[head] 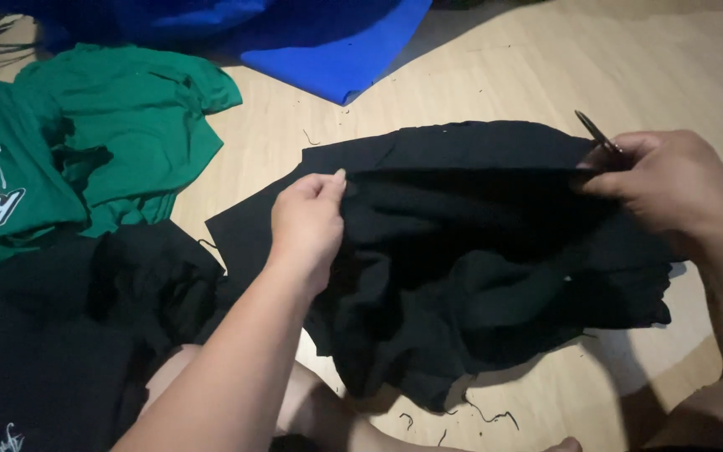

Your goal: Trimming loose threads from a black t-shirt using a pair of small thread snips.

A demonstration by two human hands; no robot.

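Left hand: your left hand (307, 222) is pinched closed on the upper edge of the black fabric (462, 251), thumb on top, fingers tucked under.
Right hand: your right hand (671, 184) is curled shut at the fabric's far corner, gripping dark scissors (597, 132) too; only the blade tips poke out.
Where it is: the black fabric is stretched between both hands, the rest slumped on the wooden floor (546, 67).
Handling: looks light, soft and floppy to me, no stiffness at all. I'd grab it along the folded top edge, since anywhere else just bunches up.
Count: one black piece in hand, one pair of scissors, one green shirt pile (85, 142), one blue cloth (328, 42), one more black heap (60, 335) by your knee.
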